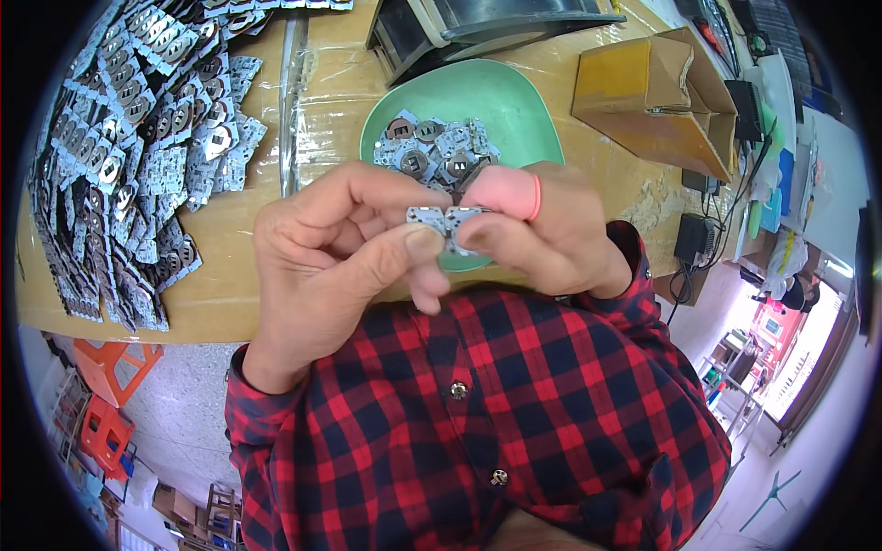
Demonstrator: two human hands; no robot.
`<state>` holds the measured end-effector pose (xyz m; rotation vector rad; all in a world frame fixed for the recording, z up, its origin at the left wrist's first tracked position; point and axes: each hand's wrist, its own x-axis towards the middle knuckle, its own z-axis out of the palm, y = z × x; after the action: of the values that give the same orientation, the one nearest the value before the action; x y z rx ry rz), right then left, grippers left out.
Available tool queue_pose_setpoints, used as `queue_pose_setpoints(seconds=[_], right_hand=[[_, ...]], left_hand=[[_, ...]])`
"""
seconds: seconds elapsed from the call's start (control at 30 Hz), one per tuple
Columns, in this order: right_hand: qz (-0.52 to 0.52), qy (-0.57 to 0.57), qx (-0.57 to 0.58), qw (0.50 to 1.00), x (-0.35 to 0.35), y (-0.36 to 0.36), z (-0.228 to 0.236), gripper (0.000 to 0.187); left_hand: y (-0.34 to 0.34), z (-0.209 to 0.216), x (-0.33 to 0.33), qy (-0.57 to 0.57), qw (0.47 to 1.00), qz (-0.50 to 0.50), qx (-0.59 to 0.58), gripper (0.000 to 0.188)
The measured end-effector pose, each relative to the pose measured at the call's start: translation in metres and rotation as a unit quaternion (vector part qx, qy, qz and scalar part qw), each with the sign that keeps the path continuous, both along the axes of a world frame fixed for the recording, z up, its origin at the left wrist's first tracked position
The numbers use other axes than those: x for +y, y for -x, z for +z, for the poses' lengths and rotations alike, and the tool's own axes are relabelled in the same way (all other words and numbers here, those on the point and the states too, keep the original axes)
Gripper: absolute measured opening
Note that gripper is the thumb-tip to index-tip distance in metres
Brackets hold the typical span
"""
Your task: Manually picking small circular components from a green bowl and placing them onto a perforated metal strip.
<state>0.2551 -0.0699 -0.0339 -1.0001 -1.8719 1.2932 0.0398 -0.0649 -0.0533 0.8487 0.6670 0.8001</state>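
Observation:
Between my two hands is a small pale circuit board piece [425, 217], gripped at its left part by my left hand [340, 248] between thumb and fingers. My right hand [542, 225], with a pink finger cot [501, 190] on its index finger, pinches the adjoining circuit board [462, 219] on the right. A thin line runs between the two boards; whether they are still joined I cannot tell. Just beyond my hands a green plastic bowl [514, 101] holds several small boards [416, 165] with round dark parts. My hands hide its near side.
Heaped strips of circuit boards [138, 138] cover the table's left side. A black fan-like machine [487, 32] stands behind the bowl. An opened cardboard box [634, 83] sits at the right, with black power adapters [695, 239] and cables beside it. Orange stools [106, 432] stand on the floor at lower left.

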Motion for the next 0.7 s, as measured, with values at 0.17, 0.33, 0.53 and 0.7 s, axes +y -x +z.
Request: queue_pose_setpoints(seconds=[0.17, 0.33, 0.53, 0.7], right_hand=[[-0.033, 0.417, 0.241, 0.876, -0.001, 0.002, 0.000, 0.030], [-0.088, 0.365, 0.257, 0.890, -0.004, 0.006, -0.002, 0.031], [-0.098, 0.193, 0.137, 0.967, -0.005, 0.010, -0.007, 0.024], [-0.096, 0.141, 0.086, 0.982, -0.007, 0.009, -0.010, 0.023]], left_hand=[[-0.005, -0.002, 0.004, 0.068, 0.994, 0.004, -0.081, 0.016], [-0.007, -0.007, 0.000, 0.009, 0.997, 0.066, -0.041, 0.017], [-0.010, -0.006, -0.001, -0.272, 0.945, 0.124, 0.132, 0.024], [-0.014, -0.007, -0.002, -0.372, 0.889, 0.162, 0.211, 0.028]])
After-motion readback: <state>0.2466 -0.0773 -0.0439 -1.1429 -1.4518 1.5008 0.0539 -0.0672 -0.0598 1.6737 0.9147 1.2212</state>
